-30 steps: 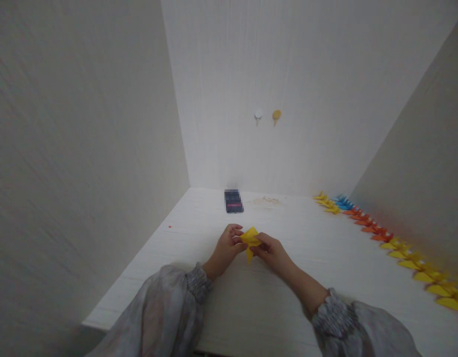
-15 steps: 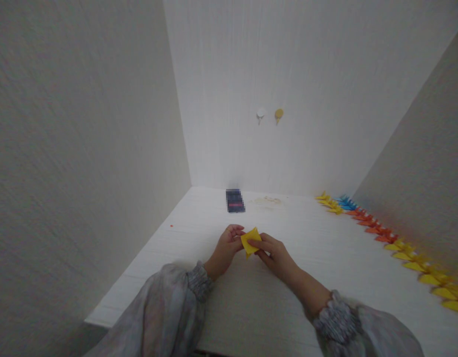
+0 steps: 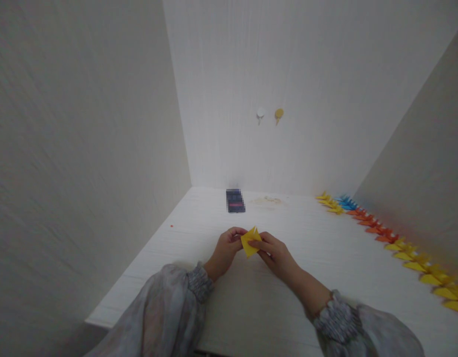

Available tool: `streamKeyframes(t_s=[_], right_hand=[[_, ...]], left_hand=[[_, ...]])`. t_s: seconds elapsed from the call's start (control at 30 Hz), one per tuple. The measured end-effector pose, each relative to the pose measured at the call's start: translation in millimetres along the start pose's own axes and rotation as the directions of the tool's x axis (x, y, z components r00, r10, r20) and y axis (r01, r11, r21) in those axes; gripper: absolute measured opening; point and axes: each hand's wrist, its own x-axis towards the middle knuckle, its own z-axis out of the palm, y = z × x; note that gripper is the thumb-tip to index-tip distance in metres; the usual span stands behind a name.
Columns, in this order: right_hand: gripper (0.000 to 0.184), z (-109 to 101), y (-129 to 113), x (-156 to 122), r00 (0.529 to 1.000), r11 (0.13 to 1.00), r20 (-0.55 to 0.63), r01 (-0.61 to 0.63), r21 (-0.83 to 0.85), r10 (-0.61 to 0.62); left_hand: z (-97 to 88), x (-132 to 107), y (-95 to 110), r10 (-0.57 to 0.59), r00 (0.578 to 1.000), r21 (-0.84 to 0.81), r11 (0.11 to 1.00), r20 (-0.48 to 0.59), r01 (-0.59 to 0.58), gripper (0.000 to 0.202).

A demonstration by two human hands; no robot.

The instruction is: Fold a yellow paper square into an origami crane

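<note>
A small folded piece of yellow origami paper [image 3: 250,242] is held above the white table, roughly diamond-shaped with pointed corners. My left hand [image 3: 229,247] pinches its left corner between thumb and fingers. From the other side, my right hand [image 3: 272,250] grips the paper, with one finger lying across its front face and the rest behind or below it. The back of the paper is hidden from view.
Along the right wall runs a row of folded paper cranes: yellow [image 3: 424,267], orange [image 3: 370,224] and blue [image 3: 347,202]. A dark blurred-out flat object [image 3: 235,201] lies near the back wall. Two hooks, one white [image 3: 260,113] and one gold [image 3: 279,114], hang on that wall.
My left fingers have closed in on the paper's left corner. The paper has tilted slightly, and the lower flap shows less. My right hand has barely moved.
</note>
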Motion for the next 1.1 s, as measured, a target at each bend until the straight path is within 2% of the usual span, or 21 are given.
streamKeyframes(t_s=[0.1,0.4,0.6,0.73,0.87,1.0,1.1], right_hand=[[0.034,-0.4,-1.1,0.1,1.000,1.000,-0.006,-0.002,-0.014,0.002],[0.032,-0.3,-0.8,-0.5,0.997,0.996,0.049,-0.052,-0.070,0.055],[0.034,-0.5,-2.4,0.4,0.997,0.998,0.049,-0.066,-0.006,0.066],[0.034,-1.1,-3.8,0.4,0.998,0.997,0.025,-0.063,0.040,0.062],[0.033,-3.0,-4.3,2.6,0.998,0.993,-0.042,-0.039,0.108,0.044],[0.029,-4.3,-4.9,4.4,0.991,0.980,-0.116,-0.045,0.194,0.069],[0.026,-5.3,-4.7,4.6,0.987,0.967,-0.128,-0.059,0.248,0.093]], left_hand=[[0.9,0.0,-0.6,0.018,1.000,-0.029,0.999,0.012,-0.018,0.026],[5.9,-4.1,5.0,0.045,0.998,0.021,0.999,0.049,-0.046,0.028],[7.0,-5.8,9.6,0.023,0.997,-0.101,0.995,0.070,-0.016,0.026],[7.9,-7.9,14.9,-0.004,0.998,-0.176,0.984,0.056,0.014,0.019],[8.4,-9.2,17.1,0.002,0.995,-0.215,0.976,0.102,0.020,0.024],[9.1,-10.7,18.1,-0.006,0.984,-0.195,0.980,0.176,0.041,0.023],[9.6,-11.6,18.1,0.022,0.979,-0.155,0.988,0.202,0.009,0.022]])
